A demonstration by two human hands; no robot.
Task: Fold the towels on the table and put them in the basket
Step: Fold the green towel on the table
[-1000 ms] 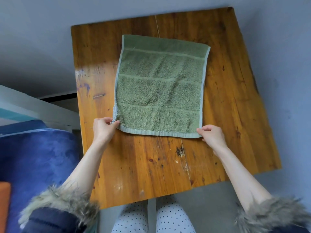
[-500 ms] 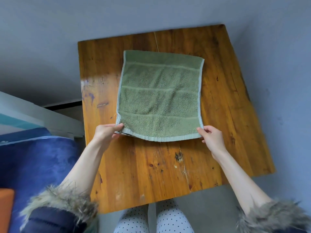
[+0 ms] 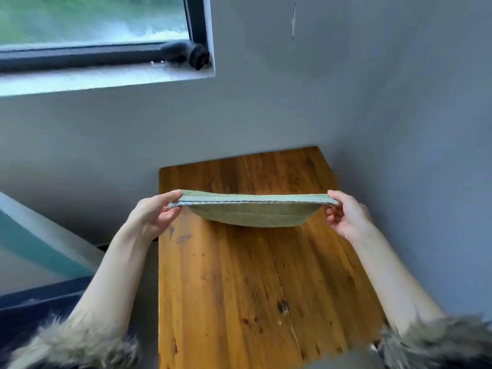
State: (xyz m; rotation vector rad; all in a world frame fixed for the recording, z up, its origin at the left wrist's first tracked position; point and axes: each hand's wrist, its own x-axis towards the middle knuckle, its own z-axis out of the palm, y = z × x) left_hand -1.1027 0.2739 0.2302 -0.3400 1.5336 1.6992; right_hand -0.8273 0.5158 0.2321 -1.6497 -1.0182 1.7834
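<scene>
We pinch the green towel [image 3: 253, 213] at both near corners, left hand [image 3: 153, 217] and right hand [image 3: 346, 217], above the tabletop [image 3: 266, 288], folding underway, no basket visible.

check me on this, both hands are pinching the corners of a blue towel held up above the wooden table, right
Not quite: the towel is green, not blue, as the head view shows. The rest holds: the left hand and right hand pinch its corners, holding it above the wooden table.
</scene>
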